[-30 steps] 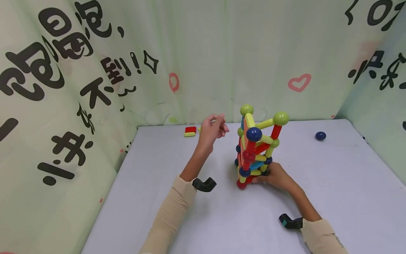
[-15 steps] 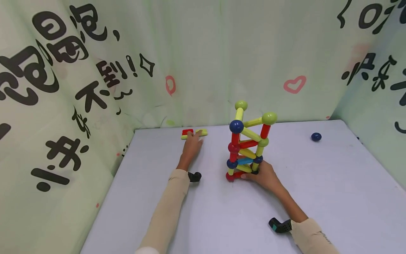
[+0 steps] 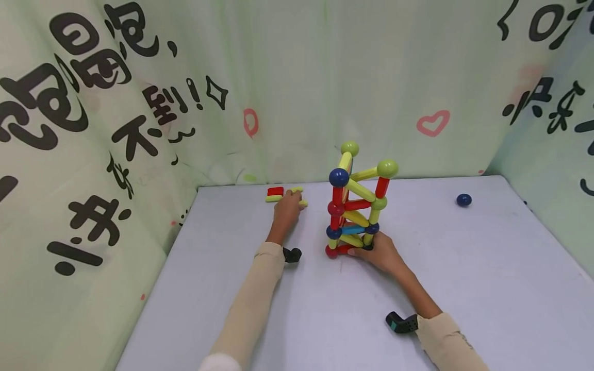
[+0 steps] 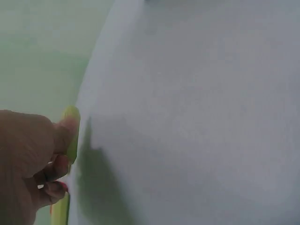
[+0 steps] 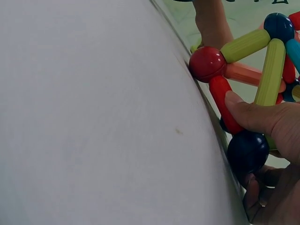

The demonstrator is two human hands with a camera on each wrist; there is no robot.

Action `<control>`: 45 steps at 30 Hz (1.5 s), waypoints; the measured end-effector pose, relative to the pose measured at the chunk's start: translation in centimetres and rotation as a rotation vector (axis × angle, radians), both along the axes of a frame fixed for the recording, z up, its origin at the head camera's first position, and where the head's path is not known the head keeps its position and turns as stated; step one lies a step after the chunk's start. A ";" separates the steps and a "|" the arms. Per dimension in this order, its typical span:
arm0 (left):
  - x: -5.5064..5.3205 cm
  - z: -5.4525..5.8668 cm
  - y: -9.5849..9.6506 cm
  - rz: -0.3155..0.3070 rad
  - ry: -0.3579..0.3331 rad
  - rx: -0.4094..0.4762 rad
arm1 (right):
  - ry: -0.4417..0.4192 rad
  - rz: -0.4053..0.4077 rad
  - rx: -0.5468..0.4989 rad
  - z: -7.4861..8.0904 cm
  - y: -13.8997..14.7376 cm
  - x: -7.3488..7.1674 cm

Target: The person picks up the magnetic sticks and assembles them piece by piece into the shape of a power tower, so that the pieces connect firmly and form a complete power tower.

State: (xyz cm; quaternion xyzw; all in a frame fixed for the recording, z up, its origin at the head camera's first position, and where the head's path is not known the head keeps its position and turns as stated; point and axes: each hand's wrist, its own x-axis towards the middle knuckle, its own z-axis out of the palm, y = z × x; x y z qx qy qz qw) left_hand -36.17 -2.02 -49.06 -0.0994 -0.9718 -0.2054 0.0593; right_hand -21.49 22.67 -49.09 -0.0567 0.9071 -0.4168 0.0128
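Note:
A tower of coloured rods and balls (image 3: 336, 208) stands upright on the table, with yellow-green balls at its top. My right hand (image 3: 385, 253) grips its base. In the right wrist view the thumb lies on a red rod (image 5: 222, 97) and the fingers curl by a dark blue ball (image 5: 248, 152). Further back and to the left, my left hand (image 3: 286, 211) pinches a yellow-green rod (image 4: 72, 114) between thumb and fingers, close over the table. Another yellow-green rod (image 4: 60, 213) shows below its fingers in the left wrist view.
Near the table's back edge lie red pieces (image 3: 275, 191), a yellow-green rod (image 3: 274, 198) beside them and another yellow-green rod (image 3: 297, 189). A loose dark blue ball (image 3: 463, 200) rests at the back right. A printed curtain (image 3: 297, 93) hangs behind the table (image 3: 334, 314).
My left hand has come down from beside the tower to the rods at the back and now pinches one. The tower has turned and shifted left under my right hand.

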 end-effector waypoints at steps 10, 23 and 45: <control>1.8 10.4 2.2 -0.261 -0.085 1.060 | 0.010 0.004 0.015 0.0 0.1 0.0; 3.8 19.0 5.8 -0.674 -0.133 1.099 | 0.024 0.013 0.008 -0.3 -0.1 0.0; 4.7 23.7 5.3 -0.855 0.044 0.109 | 0.085 0.032 0.009 -0.5 0.2 0.1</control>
